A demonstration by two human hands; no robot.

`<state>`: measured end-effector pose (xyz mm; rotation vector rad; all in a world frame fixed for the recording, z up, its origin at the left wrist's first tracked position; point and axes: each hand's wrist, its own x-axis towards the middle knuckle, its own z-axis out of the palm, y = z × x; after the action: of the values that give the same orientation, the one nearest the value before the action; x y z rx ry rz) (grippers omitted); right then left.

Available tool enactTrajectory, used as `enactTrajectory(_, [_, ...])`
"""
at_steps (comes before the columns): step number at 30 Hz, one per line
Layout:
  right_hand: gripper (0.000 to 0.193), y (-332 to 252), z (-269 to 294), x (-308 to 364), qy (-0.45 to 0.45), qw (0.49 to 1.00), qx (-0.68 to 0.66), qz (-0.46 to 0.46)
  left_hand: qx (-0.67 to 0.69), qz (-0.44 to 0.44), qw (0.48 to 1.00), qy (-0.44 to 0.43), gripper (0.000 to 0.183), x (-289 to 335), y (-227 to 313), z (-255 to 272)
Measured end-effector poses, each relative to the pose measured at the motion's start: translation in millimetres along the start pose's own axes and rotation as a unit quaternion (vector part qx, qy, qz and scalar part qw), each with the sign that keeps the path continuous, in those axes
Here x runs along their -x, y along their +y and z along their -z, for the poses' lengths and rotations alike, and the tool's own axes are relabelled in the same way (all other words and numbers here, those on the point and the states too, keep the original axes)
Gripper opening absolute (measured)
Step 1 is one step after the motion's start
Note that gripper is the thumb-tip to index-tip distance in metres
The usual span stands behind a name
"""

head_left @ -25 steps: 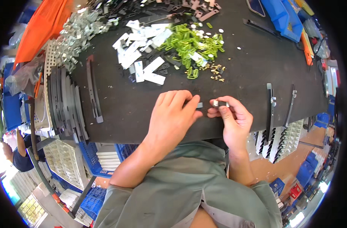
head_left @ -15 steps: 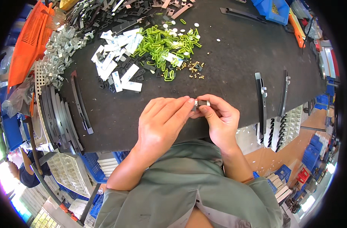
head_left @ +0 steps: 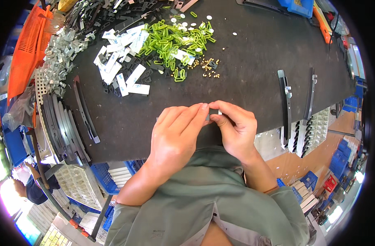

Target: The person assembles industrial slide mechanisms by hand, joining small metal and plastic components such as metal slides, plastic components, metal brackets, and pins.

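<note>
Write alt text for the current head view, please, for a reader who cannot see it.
A person's right hand pinches a small grey part above a dark table, the left hand close beside it. Beyond lie piles of green loops, white strips and metal clips, with curved bars at both sides.

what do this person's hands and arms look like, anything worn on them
The left hand and right hand are bare, with no gloves visible. Both forearms are uncovered, below short, plain grey-green sleeves.
</note>
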<state>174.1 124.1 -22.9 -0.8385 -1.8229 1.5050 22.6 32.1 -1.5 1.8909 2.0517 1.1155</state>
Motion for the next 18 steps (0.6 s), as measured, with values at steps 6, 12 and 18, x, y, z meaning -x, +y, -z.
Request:
enactTrajectory(6, [0.016, 3.7, -1.3, 2.9, 0.005, 0.999, -0.050, -0.003, 0.026, 0.019, 0.999, -0.003, 0.036, 1.2, 4.6, -0.2])
enactTrajectory(12, [0.018, 5.2, -1.0, 2.8, 0.002, 0.997, -0.067, -0.028, 0.095, 0.097, 0.989, -0.057, 0.028, -7.7, 5.1, 9.7])
enactTrajectory(18, [0.021, 4.1, 2.8, 3.7, -0.021, 0.998, -0.059, -0.029, 0.089, 0.065, 0.990, -0.090, 0.025, -4.3, -2.6, 10.7])
